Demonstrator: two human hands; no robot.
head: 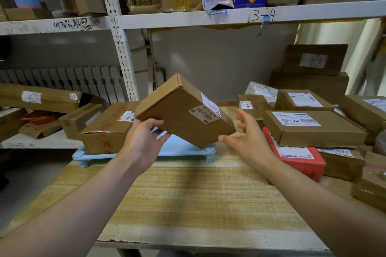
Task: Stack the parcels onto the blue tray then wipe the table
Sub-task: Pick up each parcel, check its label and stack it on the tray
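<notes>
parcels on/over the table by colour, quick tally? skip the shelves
Brown cardboard boxes, clearly visible: 7, counting the box in the left hand at, the box on the blue tray at, and the nearest stack top
Red box: 1
White bag: 1
Total: 9; more boxes at the right edge are cut off.

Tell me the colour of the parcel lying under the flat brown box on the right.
Red parcel with a white label, seen in the head view.
</notes>
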